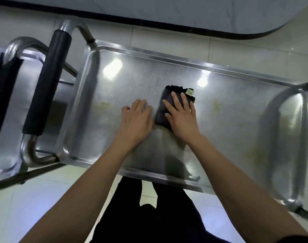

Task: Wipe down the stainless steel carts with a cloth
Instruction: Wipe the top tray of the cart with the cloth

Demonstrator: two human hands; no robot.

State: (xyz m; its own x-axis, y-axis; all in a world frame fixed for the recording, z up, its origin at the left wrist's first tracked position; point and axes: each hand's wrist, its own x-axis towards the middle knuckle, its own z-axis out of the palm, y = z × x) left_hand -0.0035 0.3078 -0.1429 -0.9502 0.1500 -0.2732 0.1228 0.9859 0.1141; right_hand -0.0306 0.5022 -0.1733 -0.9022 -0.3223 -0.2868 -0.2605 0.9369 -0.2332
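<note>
Legs in dark trousers [149,216] stand at the near rim of the cart [167,175], and from there our two bare forearms reach out over its steel top. Our left hand [138,118] lies flat on the bare metal, fingers relaxed and holding nothing, seemingly steadying us. Just beside it our right hand [182,116] presses down with straight, spread fingers on a folded dark cloth [162,109], which sits around the middle of the top shelf, a small pale tag [189,92] showing at its far edge.

Now the score as we read it: yellowish smears [104,105] show left of the hands, more [217,105] to the right and toward the right end, so we judge the wiping barely started on this top. Most of the surface is left, rims and frame too.

To the left, a black padded handle [48,83] stands on the cart's tube frame, and a second cart [14,50] waits beyond it. Farthest off, pale floor tiles [167,37] run to a mattress edge [184,13].
</note>
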